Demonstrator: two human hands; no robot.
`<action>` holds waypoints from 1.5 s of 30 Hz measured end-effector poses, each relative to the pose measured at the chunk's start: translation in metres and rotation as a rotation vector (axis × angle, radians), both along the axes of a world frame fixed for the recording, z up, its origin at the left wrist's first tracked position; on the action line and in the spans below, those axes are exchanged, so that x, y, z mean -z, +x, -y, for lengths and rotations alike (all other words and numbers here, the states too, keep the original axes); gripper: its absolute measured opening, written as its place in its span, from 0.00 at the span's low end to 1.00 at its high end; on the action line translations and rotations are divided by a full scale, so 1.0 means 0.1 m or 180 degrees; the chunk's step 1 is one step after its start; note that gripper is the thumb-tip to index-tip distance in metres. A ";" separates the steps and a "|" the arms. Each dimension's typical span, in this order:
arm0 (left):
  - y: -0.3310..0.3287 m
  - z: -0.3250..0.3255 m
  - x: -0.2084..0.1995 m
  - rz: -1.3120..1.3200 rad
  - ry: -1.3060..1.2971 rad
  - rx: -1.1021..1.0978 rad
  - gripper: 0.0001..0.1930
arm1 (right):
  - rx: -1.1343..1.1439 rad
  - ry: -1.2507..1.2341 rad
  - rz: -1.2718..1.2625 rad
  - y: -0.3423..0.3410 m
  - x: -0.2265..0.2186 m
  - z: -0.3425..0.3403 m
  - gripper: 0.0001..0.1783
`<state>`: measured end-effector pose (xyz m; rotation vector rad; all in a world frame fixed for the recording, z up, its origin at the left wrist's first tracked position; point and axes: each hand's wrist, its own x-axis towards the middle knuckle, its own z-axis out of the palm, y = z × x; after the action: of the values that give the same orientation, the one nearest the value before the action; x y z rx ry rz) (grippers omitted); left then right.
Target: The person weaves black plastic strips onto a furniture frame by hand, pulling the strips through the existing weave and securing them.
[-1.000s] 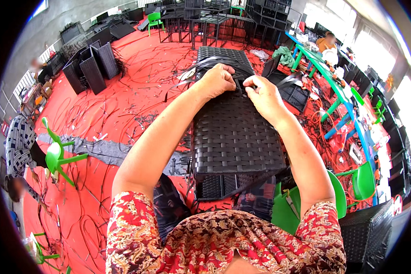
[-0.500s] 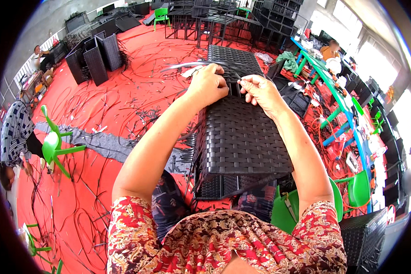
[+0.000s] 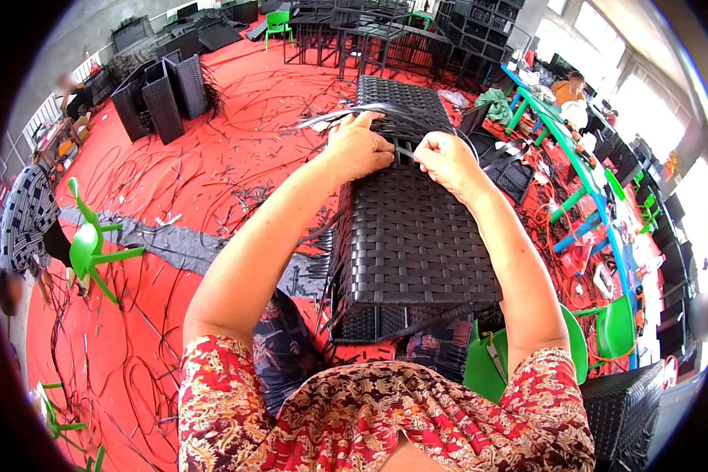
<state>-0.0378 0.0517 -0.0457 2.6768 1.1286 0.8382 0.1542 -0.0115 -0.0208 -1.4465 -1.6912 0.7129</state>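
A black woven wicker piece point(image 3: 417, 244) stands before me, its top covered in a tight weave with an unwoven gap between the near and far sections. Over that gap, my left hand point(image 3: 359, 147) is bent with its fingers closed on flat black plastic strips point(image 3: 334, 118), whose loose ends fan out to the left. Just to the right, my right hand point(image 3: 450, 164) pinches a strip, thumb against curled fingers. A short length of strip point(image 3: 403, 149) shows between the two hands. My fingers hide exactly where it enters the weave.
Strip scraps litter the red floor covering point(image 3: 236, 102). At left, a person point(image 3: 27, 216) bends beside a green chair point(image 3: 90, 244). Several dark woven pieces point(image 3: 165, 102) stand at back left. A long green and blue table point(image 3: 566, 149) with clutter runs along the right.
My right hand has turned and curled into a tighter pinch, with a strip now showing between the hands. My left hand stays nearly in place. The loose strip ends have shifted slightly right.
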 end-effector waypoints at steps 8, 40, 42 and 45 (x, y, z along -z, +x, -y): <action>-0.02 0.01 0.02 0.0236 -0.0102 0.0135 0.13 | 0.0246 -0.0032 0.0457 -0.01 -0.02 -0.03 0.13; -0.29 0.11 0.38 0.3066 -0.1645 0.0686 0.08 | -0.0258 -0.0217 0.0091 -0.34 -0.12 -0.17 0.13; -0.27 0.07 0.48 0.3157 -0.1428 0.0598 0.08 | -0.0249 -0.0497 -0.0345 -0.39 -0.22 -0.11 0.12; -0.19 0.12 0.57 0.3595 -0.1582 0.0819 0.07 | -0.0212 -0.0490 -0.0203 -0.41 -0.26 -0.02 0.08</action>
<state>-0.0563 0.0393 -0.1032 1.4593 0.5550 1.4535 0.1131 -0.0092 0.0051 -1.4610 -1.6724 0.9337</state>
